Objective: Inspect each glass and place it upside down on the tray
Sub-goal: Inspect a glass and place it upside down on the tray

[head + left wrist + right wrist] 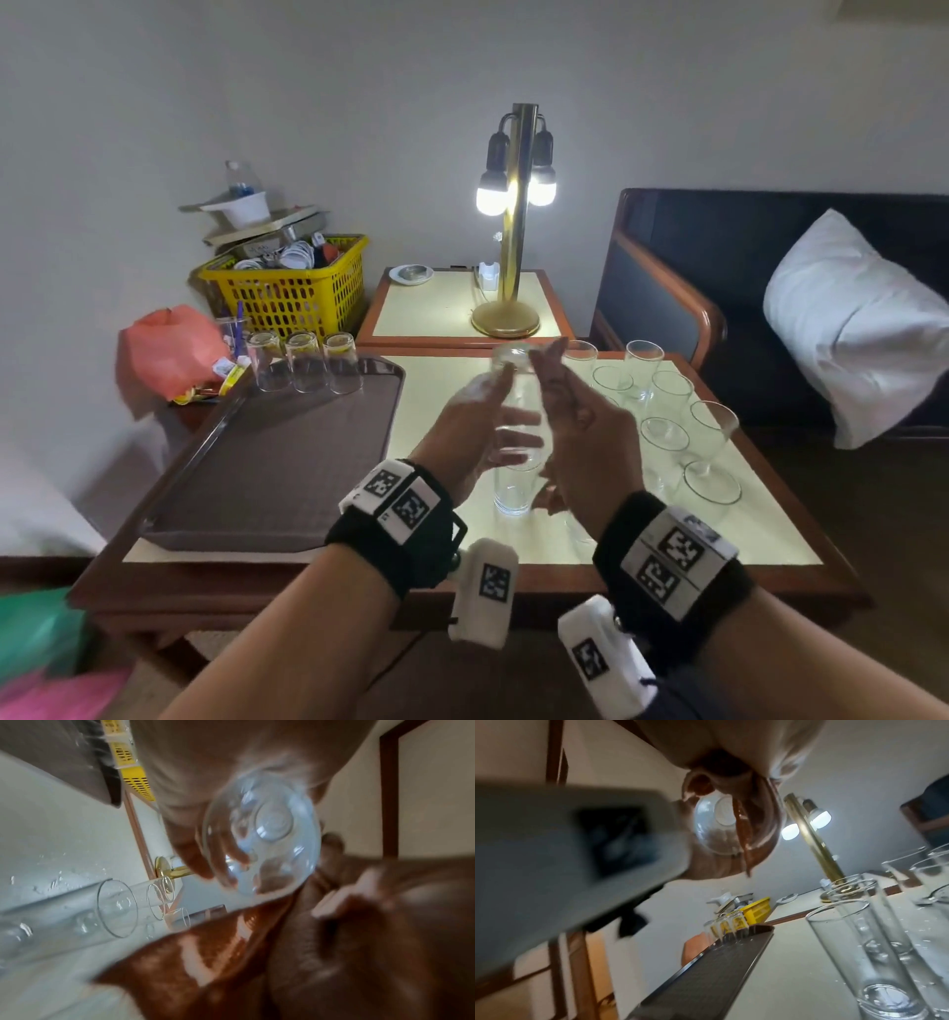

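Overhead, both hands (534, 426) hold a glass (515, 406) beside the tray's edge (390, 411).

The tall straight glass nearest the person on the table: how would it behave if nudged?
The tall straight glass is narrow for its height, so likely tips easily. Clear thin walls suggest it is fragile. Droplets on the table hint at a slippery grip.

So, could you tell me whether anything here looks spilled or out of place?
Water droplets are scattered on the table top near the upright glasses. The three glasses on the tray stand neatly upside down.
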A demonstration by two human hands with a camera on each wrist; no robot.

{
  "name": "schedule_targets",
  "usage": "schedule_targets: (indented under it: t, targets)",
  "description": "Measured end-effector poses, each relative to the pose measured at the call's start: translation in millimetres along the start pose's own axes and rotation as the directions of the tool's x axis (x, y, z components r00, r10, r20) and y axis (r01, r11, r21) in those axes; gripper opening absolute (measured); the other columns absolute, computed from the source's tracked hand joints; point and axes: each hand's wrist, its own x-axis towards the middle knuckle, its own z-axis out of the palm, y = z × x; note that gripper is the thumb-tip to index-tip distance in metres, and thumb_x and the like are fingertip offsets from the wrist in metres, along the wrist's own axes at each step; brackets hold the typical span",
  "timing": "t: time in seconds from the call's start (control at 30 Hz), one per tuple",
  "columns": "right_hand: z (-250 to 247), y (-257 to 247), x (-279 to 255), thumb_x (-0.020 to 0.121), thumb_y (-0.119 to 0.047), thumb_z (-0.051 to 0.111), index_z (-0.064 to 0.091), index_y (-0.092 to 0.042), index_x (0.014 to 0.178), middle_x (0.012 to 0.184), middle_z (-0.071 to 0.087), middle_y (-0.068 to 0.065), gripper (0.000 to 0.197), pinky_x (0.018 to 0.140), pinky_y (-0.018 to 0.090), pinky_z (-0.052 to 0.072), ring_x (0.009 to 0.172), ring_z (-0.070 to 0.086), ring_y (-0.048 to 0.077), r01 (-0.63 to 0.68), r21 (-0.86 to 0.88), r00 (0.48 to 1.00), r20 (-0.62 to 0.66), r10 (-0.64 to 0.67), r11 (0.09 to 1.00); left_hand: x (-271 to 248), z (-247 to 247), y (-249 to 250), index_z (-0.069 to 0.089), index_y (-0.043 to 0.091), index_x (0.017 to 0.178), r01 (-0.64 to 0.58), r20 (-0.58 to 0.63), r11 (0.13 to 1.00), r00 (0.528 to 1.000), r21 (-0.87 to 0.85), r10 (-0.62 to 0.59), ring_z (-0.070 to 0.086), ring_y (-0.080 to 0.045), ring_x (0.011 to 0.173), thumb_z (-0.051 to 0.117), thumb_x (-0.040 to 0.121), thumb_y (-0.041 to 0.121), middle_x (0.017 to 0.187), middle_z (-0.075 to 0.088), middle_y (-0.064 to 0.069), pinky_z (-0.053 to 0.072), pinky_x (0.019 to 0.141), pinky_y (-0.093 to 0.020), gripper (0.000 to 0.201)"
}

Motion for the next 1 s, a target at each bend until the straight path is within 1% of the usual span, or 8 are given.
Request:
schedule_targets:
  t: [0.1, 0.23, 0.37, 0.5, 0.63, 0.77, 0.9, 1.0]
  targets:
    - [-2, -2, -2, 0.103, -0.041, 0.049, 0.058, -0.034, 0.140, 0.054, 0.055, -0.014, 0.039, 0.039, 0.028, 0.053, 0.042, 0.056, 0.008, 0.008, -0.005, 1.000, -0.008, -0.008, 1.000, 3, 0, -3, 0.057, 0.018, 0.127, -0.086, -0.062, 0.995, 0.994, 0.040, 0.088, 0.071, -0.024, 0.082, 0.069, 0.080, 0.068, 0.111, 0.072, -0.017, 0.055, 0.070, -0.034, 0.069]
    - [2, -3, -11, 0.105, -0.034, 0.050, 0.056, -0.033, 0.142, 0.081, 0.073, 0.000, 0.037, 0.034, 0.021, 0.045, 0.039, 0.057, 0.008, 0.026, -0.015, 0.999, 0.037, -0.025, 1.000, 2, -2, 0, 0.058, 0.023, 0.130, -0.017, -0.009, 1.000, 1.000, -0.016, 0.017, 0.072, -0.032, 0.103, 0.045, 0.099, 0.068, 0.119, 0.072, -0.021, 0.056, 0.088, -0.046, 0.057]
    - [-2, -8, -4, 0.103, -0.039, 0.051, 0.058, -0.033, 0.141, 0.065, 0.062, -0.001, 0.039, 0.035, 0.022, 0.047, 0.038, 0.055, 0.011, -0.019, 0.044, 0.999, -0.028, 0.020, 0.999, 3, -1, -3, 0.060, 0.022, 0.122, -0.095, -0.048, 0.995, 0.994, 0.042, 0.097, 0.069, -0.026, 0.082, 0.063, 0.087, 0.068, 0.106, 0.072, -0.016, 0.053, 0.070, -0.034, 0.058]
    - [3, -11, -12, 0.101, -0.043, 0.053, 0.058, -0.038, 0.137, 0.072, 0.067, -0.010, 0.037, 0.036, 0.025, 0.048, 0.038, 0.057, 0.008, -0.042, 0.071, 0.998, 0.051, 0.039, 0.997, 1, -2, 1, 0.058, 0.027, 0.130, -0.018, -0.017, 0.998, 1.000, -0.054, 0.017, 0.072, -0.034, 0.101, 0.042, 0.100, 0.068, 0.117, 0.072, -0.020, 0.056, 0.083, -0.043, 0.053]
    - [-4, -11, -2, 0.104, -0.037, 0.050, 0.061, -0.035, 0.136, 0.065, 0.054, -0.017, 0.034, 0.035, 0.023, 0.047, 0.039, 0.056, 0.007, -0.024, 0.065, 0.999, -0.030, 0.026, 0.998, 3, -2, -2, 0.056, 0.018, 0.129, -0.067, -0.014, 0.997, 0.998, 0.027, 0.067, 0.068, -0.026, 0.080, 0.069, 0.081, 0.063, 0.106, 0.071, -0.017, 0.053, 0.069, -0.033, 0.067]
    - [4, -11, -15, 0.103, -0.039, 0.051, 0.058, -0.037, 0.139, 0.070, 0.068, -0.005, 0.037, 0.035, 0.025, 0.048, 0.039, 0.058, 0.010, -0.057, 0.071, 0.997, 0.045, 0.054, 0.996, 1, -1, 2, 0.059, 0.023, 0.127, -0.006, -0.003, 0.999, 1.000, -0.034, 0.006, 0.072, -0.033, 0.101, 0.045, 0.098, 0.069, 0.118, 0.072, -0.018, 0.057, 0.085, -0.044, 0.057]
    - [-4, -12, -2, 0.104, -0.038, 0.052, 0.057, -0.039, 0.140, 0.063, 0.060, -0.016, 0.037, 0.037, 0.026, 0.050, 0.040, 0.057, 0.007, -0.074, 0.097, 0.997, -0.018, 0.077, 0.992, 0, 1, -3, 0.058, 0.019, 0.125, -0.068, -0.020, 0.997, 0.997, 0.041, 0.069, 0.068, -0.025, 0.080, 0.070, 0.085, 0.065, 0.106, 0.070, -0.016, 0.054, 0.069, -0.032, 0.063]
    - [4, -12, -13, 0.103, -0.039, 0.052, 0.057, -0.036, 0.141, 0.075, 0.069, -0.011, 0.038, 0.037, 0.027, 0.050, 0.039, 0.057, 0.010, -0.044, 0.059, 0.996, 0.080, 0.039, 0.997, 0, 3, -3, 0.063, 0.028, 0.121, -0.067, -0.097, 0.994, 0.994, -0.091, 0.058, 0.071, -0.031, 0.099, 0.046, 0.093, 0.076, 0.116, 0.072, -0.018, 0.057, 0.088, -0.046, 0.058]
